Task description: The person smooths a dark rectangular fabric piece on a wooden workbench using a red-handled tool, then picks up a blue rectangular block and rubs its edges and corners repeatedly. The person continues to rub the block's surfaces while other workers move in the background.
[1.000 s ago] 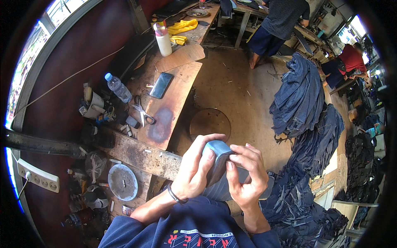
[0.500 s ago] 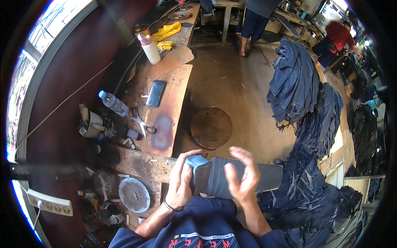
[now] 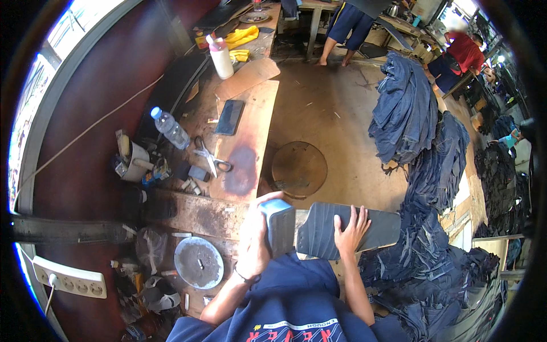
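My left hand [image 3: 254, 239] is wrapped round the side of a rounded block [image 3: 278, 227] with a blue top and a dark grey face. The block is held up, tilted, just left of a flat dark board [image 3: 316, 229], with a narrow gap between them. Faint pale streaks run across the board's left part, and its left end is cut at an angle. My right hand [image 3: 352, 233] lies flat on the board right of its middle, fingers spread. What supports the board is hidden beneath it.
A wooden bench [image 3: 259, 128] at left carries scissors [image 3: 213, 158], a phone [image 3: 229, 117], a water bottle [image 3: 170, 128] and a white bottle [image 3: 220, 58]. A round dish [image 3: 199, 263] sits nearer me. Denim heaps [image 3: 401, 114] lie at right. Two people stand farther back.
The block has come away from the board's left end and turned its dark face toward me. My right hand has come down from above the board onto it. The whole view has shifted slightly.
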Demonstrator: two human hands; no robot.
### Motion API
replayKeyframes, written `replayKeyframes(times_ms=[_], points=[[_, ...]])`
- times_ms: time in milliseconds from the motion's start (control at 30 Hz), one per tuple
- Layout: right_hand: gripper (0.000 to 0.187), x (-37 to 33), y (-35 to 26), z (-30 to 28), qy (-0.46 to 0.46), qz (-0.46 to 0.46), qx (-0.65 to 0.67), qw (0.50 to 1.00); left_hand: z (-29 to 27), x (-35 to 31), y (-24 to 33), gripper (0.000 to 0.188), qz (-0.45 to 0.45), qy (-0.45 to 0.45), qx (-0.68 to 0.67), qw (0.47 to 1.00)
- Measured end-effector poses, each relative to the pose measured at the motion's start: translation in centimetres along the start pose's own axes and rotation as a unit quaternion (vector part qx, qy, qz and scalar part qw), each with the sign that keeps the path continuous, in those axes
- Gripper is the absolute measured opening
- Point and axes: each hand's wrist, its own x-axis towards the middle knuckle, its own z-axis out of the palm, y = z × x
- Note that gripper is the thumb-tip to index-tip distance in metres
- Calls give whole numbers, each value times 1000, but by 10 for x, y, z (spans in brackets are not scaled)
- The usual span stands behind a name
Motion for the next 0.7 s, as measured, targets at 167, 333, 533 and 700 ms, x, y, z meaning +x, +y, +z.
replayKeyframes(times_ms=[167,333,533,700], points=[[69,-2,-1,0,20,-5,6,1000,5,1,-16,64,-28,-21,-113,993],[70,-4,-2,0,36,-2,22,999,14,7,-32,67,-33,-56,-131,989],[70,-3,-2,2,46,6,26,999,26,5,-46,72,-85,-49,-179,979],[70,-4,-1,1,42,15,25,999,14,-3,-29,67,-132,-54,-248,958]])
